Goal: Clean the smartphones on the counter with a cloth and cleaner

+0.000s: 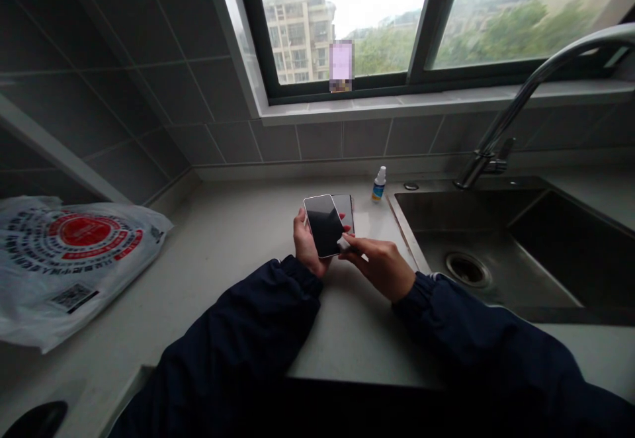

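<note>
My left hand (308, 246) is wrapped around a smartphone (323, 226), its dark screen tilted up toward me. Between the thumb and fingers of my right hand (380, 262) is a small white piece (343, 243), perhaps a pad or folded cloth; its exact kind is unclear. It touches the phone's lower right edge. Behind the phone, a flat dark-edged slab (344, 203) is partly hidden by phone and fingers. Just beyond my hands stands a small upright white-capped dropper-type bottle (378, 185) with a blue and yellow label.
A steel sink (411, 239) with a curved faucet (516, 110) is at the right. On the left of the pale countertop (238, 226) lies a white plastic bag (99, 253) with red and black print. A window (342, 28) is set in the tiled wall behind.
</note>
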Demonstrator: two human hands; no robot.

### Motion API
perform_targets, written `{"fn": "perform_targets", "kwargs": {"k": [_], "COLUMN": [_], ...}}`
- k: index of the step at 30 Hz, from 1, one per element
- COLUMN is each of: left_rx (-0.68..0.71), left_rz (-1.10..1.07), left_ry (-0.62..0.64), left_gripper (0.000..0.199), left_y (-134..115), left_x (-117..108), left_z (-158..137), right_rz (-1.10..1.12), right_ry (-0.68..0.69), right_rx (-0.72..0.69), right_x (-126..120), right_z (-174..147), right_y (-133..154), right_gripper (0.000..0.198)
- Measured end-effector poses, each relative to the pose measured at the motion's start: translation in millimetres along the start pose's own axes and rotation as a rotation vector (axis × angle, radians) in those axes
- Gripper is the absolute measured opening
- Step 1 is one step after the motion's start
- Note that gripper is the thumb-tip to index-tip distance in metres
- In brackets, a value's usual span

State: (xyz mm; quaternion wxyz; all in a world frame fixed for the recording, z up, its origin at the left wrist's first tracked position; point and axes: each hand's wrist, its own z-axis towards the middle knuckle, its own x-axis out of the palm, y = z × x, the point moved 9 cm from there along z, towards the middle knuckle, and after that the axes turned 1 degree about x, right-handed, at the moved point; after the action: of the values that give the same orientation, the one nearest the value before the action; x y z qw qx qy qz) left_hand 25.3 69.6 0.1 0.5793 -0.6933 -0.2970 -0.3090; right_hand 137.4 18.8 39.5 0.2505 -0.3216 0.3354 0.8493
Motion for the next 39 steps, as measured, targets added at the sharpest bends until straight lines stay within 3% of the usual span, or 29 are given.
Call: {"fn": "perform_targets", "kwargs": {"k": [16, 26, 32, 39], "left_rx": [-0.147, -0.139, -0.130, -0.110], "left_rz": [-0.021, -0.016, -0.001, -0.018], "left_ry": [0.062, 0.040, 0.028, 0.012], "left_gripper": [0.079, 0.076, 0.075, 0.073], "left_y": [7.3, 13.8, 14.4, 9.8], "left_x": [-1.1, -0.4, 3.1, -0.3], "left_z": [2.8, -1.8, -7.4, -3.4], "right_rz": [0.061, 0.005, -0.031, -0.002], "right_ry": [0.007, -0.024, -0.033, -0.018], "right_rx": [-0.123, 0.060, 0.088, 0.048], "right_x": [-10.5, -12.9, -16.4, -11.0], "right_z": [2.6, -0.3, -1.2, -1.5], "right_y": [5.9, 3.2, 9.5, 7.8], "right_gripper": [0.019, 0.032, 0.039, 0.023]}}
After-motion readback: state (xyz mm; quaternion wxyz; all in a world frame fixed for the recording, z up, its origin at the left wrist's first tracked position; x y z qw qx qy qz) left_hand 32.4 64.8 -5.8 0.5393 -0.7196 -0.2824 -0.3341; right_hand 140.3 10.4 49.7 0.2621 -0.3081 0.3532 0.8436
